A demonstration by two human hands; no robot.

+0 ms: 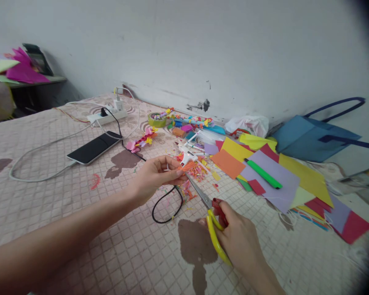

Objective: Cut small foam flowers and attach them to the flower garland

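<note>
My left hand (pixel 162 174) is closed in a pinch on a small orange piece of paper (pixel 189 166) with a fringed look. In my right hand (pixel 238 233) is a pair of scissors (pixel 207 205) with yellow handles and a red part by the fingers. The blades point up and left, their tips close to the orange paper; whether they touch it I cannot tell. Just behind lies a white glue gun (pixel 187 156) among orange, pink and yellow paper scraps (pixel 199 171). Its black cord (pixel 162 222) loops below my left hand.
Coloured paper sheets (pixel 276 174) with a green marker-like stick (pixel 264 174) lie to the right, before a blue bag (pixel 313 137). A phone (pixel 94 148) and a power strip (pixel 107 118) with cables lie left. A tape roll (pixel 156 120) and paper flowers (pixel 140 141) are further back.
</note>
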